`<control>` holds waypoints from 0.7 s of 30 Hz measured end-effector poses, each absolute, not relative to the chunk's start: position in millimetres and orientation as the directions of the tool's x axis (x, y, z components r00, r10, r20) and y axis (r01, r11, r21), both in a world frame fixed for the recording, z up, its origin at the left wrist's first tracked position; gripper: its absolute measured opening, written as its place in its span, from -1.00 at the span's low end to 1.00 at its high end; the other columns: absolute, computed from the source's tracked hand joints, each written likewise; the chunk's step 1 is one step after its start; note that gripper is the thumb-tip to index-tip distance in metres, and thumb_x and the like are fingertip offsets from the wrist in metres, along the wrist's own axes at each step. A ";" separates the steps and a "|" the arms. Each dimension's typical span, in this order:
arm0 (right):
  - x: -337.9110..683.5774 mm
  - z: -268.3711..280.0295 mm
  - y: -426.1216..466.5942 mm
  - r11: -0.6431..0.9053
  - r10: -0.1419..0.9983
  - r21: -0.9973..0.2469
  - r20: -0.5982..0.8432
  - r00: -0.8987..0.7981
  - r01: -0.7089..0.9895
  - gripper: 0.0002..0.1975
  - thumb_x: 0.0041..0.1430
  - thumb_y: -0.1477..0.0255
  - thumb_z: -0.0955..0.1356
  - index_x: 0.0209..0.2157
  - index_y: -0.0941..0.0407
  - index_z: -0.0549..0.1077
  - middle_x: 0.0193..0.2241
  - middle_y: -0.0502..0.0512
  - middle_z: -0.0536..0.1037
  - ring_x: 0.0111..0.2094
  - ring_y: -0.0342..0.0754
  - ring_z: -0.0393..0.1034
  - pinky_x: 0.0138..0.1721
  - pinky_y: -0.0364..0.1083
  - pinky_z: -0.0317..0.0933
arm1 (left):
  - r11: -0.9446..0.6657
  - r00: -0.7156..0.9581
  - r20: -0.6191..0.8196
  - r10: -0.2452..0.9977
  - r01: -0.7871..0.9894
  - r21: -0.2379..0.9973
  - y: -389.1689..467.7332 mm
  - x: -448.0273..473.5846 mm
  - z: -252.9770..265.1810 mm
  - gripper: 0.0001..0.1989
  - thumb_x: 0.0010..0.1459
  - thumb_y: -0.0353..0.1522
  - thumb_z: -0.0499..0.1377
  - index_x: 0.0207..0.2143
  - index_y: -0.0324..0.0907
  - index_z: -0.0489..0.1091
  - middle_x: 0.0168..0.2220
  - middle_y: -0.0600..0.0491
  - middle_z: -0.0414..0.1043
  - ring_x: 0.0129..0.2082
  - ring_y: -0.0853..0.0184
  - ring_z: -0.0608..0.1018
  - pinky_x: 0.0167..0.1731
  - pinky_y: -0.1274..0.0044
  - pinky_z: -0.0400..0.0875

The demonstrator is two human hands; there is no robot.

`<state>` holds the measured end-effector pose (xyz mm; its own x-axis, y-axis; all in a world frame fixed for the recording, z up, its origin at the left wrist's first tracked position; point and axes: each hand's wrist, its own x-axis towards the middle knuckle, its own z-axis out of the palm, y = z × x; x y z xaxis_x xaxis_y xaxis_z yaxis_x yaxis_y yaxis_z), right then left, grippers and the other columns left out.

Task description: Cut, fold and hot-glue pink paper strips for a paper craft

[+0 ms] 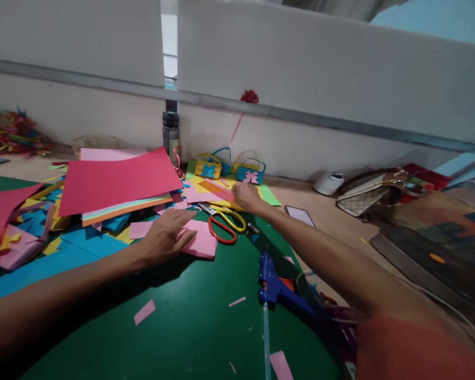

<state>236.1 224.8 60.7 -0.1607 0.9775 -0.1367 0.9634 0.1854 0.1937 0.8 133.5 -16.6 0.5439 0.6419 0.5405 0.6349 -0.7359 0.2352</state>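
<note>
My left hand [164, 237] lies with its fingers stretched out over a folded piece of pink paper [201, 240] on the green mat. Farther forward, my right hand [246, 196] is closed at the end of a flat orange ruler [216, 190], which rests over yellow and pink sheets. Between the hands lie scissors with a yellow handle [235, 217] and others with a red handle [224, 235]. Just beyond my right hand stand small paper bags, one yellow with a blue bow [208, 168] and one blue with a pink bow [249, 175].
A blue glue gun [277, 287] with a clear stick lies at the right of the green mat [174, 327]. Red sheets [119, 179] top a paper stack on the left. A phone [300, 215], a handbag [374, 195] and a dark bottle [170, 132] stand around.
</note>
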 end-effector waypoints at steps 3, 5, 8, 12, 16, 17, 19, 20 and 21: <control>243.0 84.7 216.5 0.100 0.989 0.149 0.092 -0.115 0.984 -0.67 0.22 0.29 0.29 -0.03 0.15 0.35 -0.07 0.14 0.42 -0.13 -0.01 0.37 -0.14 0.07 0.30 | -0.739 0.497 0.589 0.637 0.612 0.282 128.8 1.5 -12.3 -0.69 0.24 -0.32 -0.01 -0.03 -0.24 0.33 -0.09 -0.14 0.46 -0.07 0.19 0.48 -0.09 0.29 0.39; 247.1 102.6 202.8 0.094 0.972 0.114 0.202 -0.116 0.989 -0.64 0.34 0.36 0.10 -0.11 0.26 0.39 -0.16 0.20 0.47 -0.15 -0.02 0.37 -0.14 -0.03 0.23 | -0.784 0.523 0.615 0.590 0.552 0.283 114.0 6.7 -10.5 -0.73 0.23 -0.33 0.01 -0.10 -0.26 0.37 -0.14 -0.14 0.49 -0.12 0.20 0.51 -0.11 0.31 0.41; 248.6 121.4 165.2 0.105 0.943 0.094 0.307 -0.129 0.990 -0.68 0.32 0.44 0.10 -0.15 0.26 0.41 -0.24 0.17 0.49 -0.22 -0.07 0.37 -0.21 -0.10 0.17 | -0.909 0.648 0.646 0.403 0.368 0.198 78.3 16.2 -8.5 -0.78 0.22 -0.39 0.03 -0.13 -0.24 0.38 -0.16 -0.11 0.51 -0.17 0.25 0.53 -0.15 0.37 0.44; 237.9 111.3 87.8 0.303 0.818 0.183 0.454 -0.354 0.935 -0.72 0.25 0.52 0.13 -0.33 0.24 0.43 -0.50 0.10 0.47 -0.50 -0.11 0.28 -0.45 -0.11 0.04 | -0.977 0.741 0.649 0.173 0.214 0.015 31.6 18.5 -1.9 -0.77 0.19 -0.48 0.07 -0.09 -0.27 0.35 -0.13 -0.11 0.49 -0.09 0.21 0.48 -0.09 0.35 0.40; 219.9 63.0 12.7 0.582 0.618 0.350 0.397 -0.678 0.734 -0.74 0.18 0.60 0.13 -0.41 0.19 0.40 -0.55 0.09 0.44 -0.52 -0.09 0.23 -0.45 -0.08 0.01 | -0.925 0.738 0.664 0.116 0.324 -0.199 6.5 9.0 8.1 -0.62 0.17 -0.45 0.11 0.05 -0.25 0.26 0.08 -0.17 0.33 0.17 0.02 0.24 0.10 0.14 0.16; 215.9 49.3 -1.1 0.629 0.547 0.379 0.404 -0.733 0.679 -0.74 0.18 0.61 0.13 -0.42 0.20 0.40 -0.56 0.10 0.43 -0.53 -0.08 0.23 -0.45 -0.06 0.02 | -0.902 0.729 0.672 0.132 0.370 -0.224 3.3 6.6 8.6 -0.63 0.18 -0.44 0.09 0.05 -0.25 0.26 0.09 -0.17 0.32 0.18 0.01 0.22 0.11 0.12 0.12; 210.2 25.0 -20.8 0.678 0.486 0.393 0.393 -0.781 0.621 -0.74 0.19 0.61 0.12 -0.36 0.24 0.41 -0.54 0.13 0.43 -0.50 -0.05 0.27 -0.39 -0.04 0.06 | -0.861 0.729 0.659 0.185 0.443 -0.249 -0.7 2.8 4.7 -0.70 0.20 -0.47 0.02 -0.01 -0.27 0.30 0.02 -0.17 0.38 0.10 0.03 0.31 0.07 0.16 0.16; 208.6 15.4 -26.8 0.688 0.482 0.388 0.388 -0.785 0.614 -0.74 0.19 0.61 0.13 -0.34 0.26 0.41 -0.53 0.13 0.43 -0.48 -0.04 0.28 -0.37 -0.03 0.07 | -0.848 0.745 0.630 0.220 0.465 -0.254 -1.8 1.5 0.6 -0.73 0.21 -0.49 -0.03 -0.07 -0.29 0.34 -0.06 -0.16 0.43 0.01 0.07 0.39 0.02 0.20 0.21; 208.0 7.8 -30.7 0.705 0.474 0.377 0.381 -0.794 0.601 -0.75 0.19 0.60 0.13 -0.33 0.26 0.42 -0.52 0.13 0.43 -0.48 -0.04 0.29 -0.36 -0.03 0.08 | -0.841 0.767 0.589 0.254 0.476 -0.257 -2.6 0.6 -4.3 -0.75 0.22 -0.51 -0.06 -0.15 -0.29 0.36 -0.16 -0.14 0.47 -0.10 0.11 0.45 -0.06 0.24 0.27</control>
<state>208.0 -30.7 7.8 -0.7942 0.4735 0.3809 0.6010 0.7046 0.3772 0.6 -2.6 -4.3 0.7669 0.2542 0.5893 0.4764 -0.8407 -0.2574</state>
